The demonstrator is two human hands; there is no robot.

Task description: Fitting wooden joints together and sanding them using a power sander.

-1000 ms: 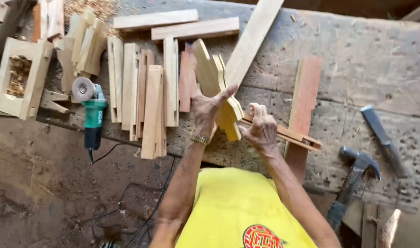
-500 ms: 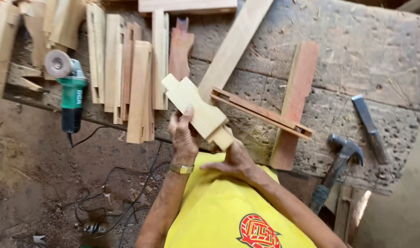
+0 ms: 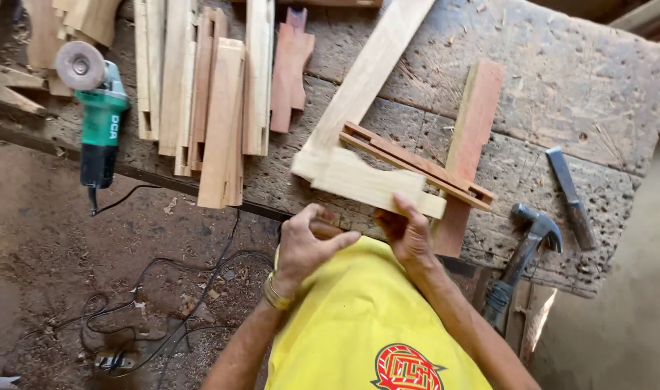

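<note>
My right hand point(image 3: 408, 232) grips the near end of a pale shaped wooden piece point(image 3: 369, 184), held level just above the bench edge. My left hand point(image 3: 308, 242) hovers close beside it, fingers curled, with a small brown object partly hidden inside them. Under the pale piece lie a long pale plank point(image 3: 369, 72) running diagonally, a reddish slotted strip point(image 3: 424, 162) and a reddish board point(image 3: 468, 144). My yellow shirt point(image 3: 373, 325) fills the bottom of the view.
A rough wooden bench point(image 3: 561, 94) holds a row of several cut wooden slats point(image 3: 214, 94) at the left. A green angle grinder point(image 3: 95, 108) lies at the bench's left edge, its cable trailing on the dirt floor. A hammer point(image 3: 525, 249) and a chisel point(image 3: 569, 195) lie at right.
The pale piece has turned from pointing away to lying level across the bench edge. My right hand now grips its near end; my left hand has let go and curled shut beside it.
</note>
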